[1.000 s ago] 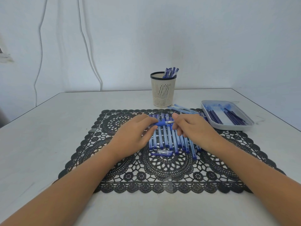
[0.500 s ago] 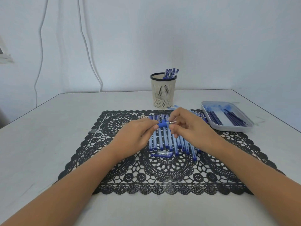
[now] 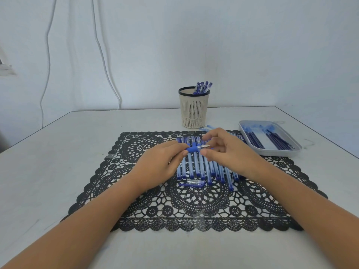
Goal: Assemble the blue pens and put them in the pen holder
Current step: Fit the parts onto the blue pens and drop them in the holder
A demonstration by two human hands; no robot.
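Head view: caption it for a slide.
Left hand and right hand hold a pen over loose barrels; holder, tray beyond.

Grips the blue pen [image 3: 195, 149] in the curled left hand [image 3: 161, 164]. Brackets its tip end with the right hand [image 3: 230, 153], thumb beneath, forefinger arched above. Stretches both bare forearms [image 3: 87, 220] forward, converging.

We see a black mat [image 3: 194, 202] of lace rosettes with scalloped edging on a pale grey table [image 3: 58, 162]. The holder [image 3: 194, 113] is cream, dark-rimmed, with a slotted wall; its pens [image 3: 203, 87] are deep blue. The pen [image 3: 193, 149] we hold has a bright blue grip and a silver tip. The barrels [image 3: 196, 166] are translucent pale blue, the cap [image 3: 192, 183] is clear with blue, the tray [image 3: 272, 153] is pale grey, and its refills [image 3: 256, 140] are navy.
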